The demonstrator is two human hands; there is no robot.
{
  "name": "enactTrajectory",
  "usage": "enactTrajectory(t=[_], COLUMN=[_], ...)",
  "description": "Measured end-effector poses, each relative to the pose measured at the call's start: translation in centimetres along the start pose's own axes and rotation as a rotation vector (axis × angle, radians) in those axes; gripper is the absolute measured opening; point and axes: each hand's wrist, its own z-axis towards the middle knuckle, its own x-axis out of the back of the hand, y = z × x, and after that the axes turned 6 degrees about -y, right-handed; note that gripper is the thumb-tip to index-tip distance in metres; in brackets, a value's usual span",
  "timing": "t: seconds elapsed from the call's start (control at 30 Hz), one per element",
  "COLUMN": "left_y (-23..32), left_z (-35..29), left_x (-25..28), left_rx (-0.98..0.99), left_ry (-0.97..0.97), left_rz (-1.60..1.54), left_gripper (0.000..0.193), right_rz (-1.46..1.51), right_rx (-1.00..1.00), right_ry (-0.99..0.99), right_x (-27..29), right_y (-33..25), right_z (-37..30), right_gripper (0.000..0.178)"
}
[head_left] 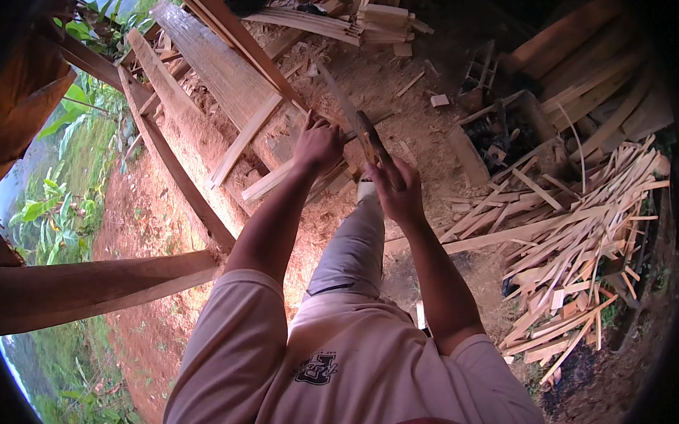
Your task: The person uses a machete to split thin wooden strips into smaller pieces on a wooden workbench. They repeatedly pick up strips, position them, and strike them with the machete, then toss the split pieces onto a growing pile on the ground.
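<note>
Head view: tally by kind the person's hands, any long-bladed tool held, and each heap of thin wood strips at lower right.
Left hand and right hand: 2
Long-bladed tool: 1
Heap of thin wood strips: 1
Total: 4

The head-worn fisheye camera looks steeply down, close above the shirt (317, 395), toward the hands (320, 146).

A board (251, 53) lies left of stacked wood (385, 17) and heaped strips (564, 244).

Dark lettering (316, 369) stands on the pale shirt (406, 361) (a bold block shape crossed by script), partly too small to read.
</note>
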Motion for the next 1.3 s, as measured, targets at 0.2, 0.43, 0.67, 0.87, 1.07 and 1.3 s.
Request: enactTrajectory(t=[0.2,0.43,0.67,0.87,1.07,1.3], left_y=[0.2,-0.1,-0.2,-0.5,0.6,-0.1], left_z=[0.0,-0.1,0.2,0.4,0.4,-0.1], left_x=[0.6,-0.1,0.1,-0.8,0.8,-0.1], left_rx=[0.019,0.026,0.042,0.036,0.078,-0.005], left_ry=[-0.052,0.056,-0.052,-0.006,-0.088,0.007], left_rz=[0.001,-0.047,0.016,0.034,-0.005,0.034], left_gripper=[0.032,0.032,0.033,0.034,0.032,0.029], right_rz=[-0.011,-0.027,-0.059,-0.119,-0.242,-0.27], right_rx=[-0.093,-0.094,-0.109,-0.082,-0.128,-0.029], right_ry=[-0.062,-0.039,-0.119,-0.116,-0.126,-0.135], right_x=[-0.3,-0.5,0.8,3.4,8.0,6.1], right_y=[0.8,-0.1,-0.4,-2.0,-6.0,-3.3], right_z=[0.7,0.5,-1.0,-5.7,-12.5,-9.2], right_gripper=[0.027,0.025,0.022,0.017,0.011,0.012])
